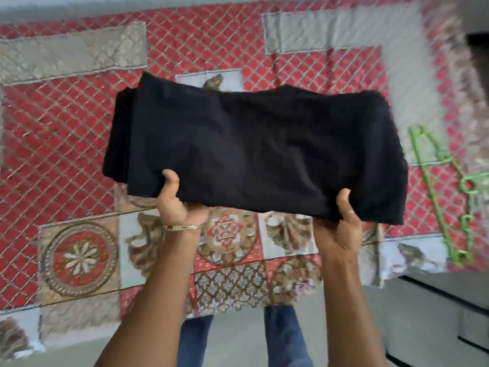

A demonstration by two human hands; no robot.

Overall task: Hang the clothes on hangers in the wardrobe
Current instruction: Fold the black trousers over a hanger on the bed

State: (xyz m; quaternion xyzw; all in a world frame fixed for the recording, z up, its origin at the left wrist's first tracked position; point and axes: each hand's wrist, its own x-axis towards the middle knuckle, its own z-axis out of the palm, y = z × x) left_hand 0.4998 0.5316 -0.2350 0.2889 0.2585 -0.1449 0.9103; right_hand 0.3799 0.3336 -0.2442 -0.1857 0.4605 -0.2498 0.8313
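Gripping the near edge of a folded black garment (254, 152), both hands hold it up over the bed. The left hand (176, 200) pinches the fabric near its left end, thumb on top and fingers hidden beneath; a thin bangle (182, 227) circles that wrist. The right hand (341, 221) does the same near the right end, thumb on the cloth, a ring (350, 212) showing on it. The garment is in several layers, its folded stack visible at the left side, so what kind of clothing it is cannot be told.

By my reading this is the pickup stage: the piece is off the bed but not yet unfolded, and no hanger is in it. The next move calls for shaking it open to find the collar or waistband, then freeing one hand to fetch a hanger.

Green plastic hangers (444, 192) lie on the bedspread (66, 123) to the right, well apart from the garment and near the bed's right edge. The patterned red and gold bedspread stretches wide to the left and beyond the cloth, giving room to lay the piece flat. The near edge of the bed runs just below the forearms, with the person's jeans (280, 337) and the floor under it. A dark piece of furniture (436, 313) stands at lower right, narrowing room there. No wardrobe is in view.
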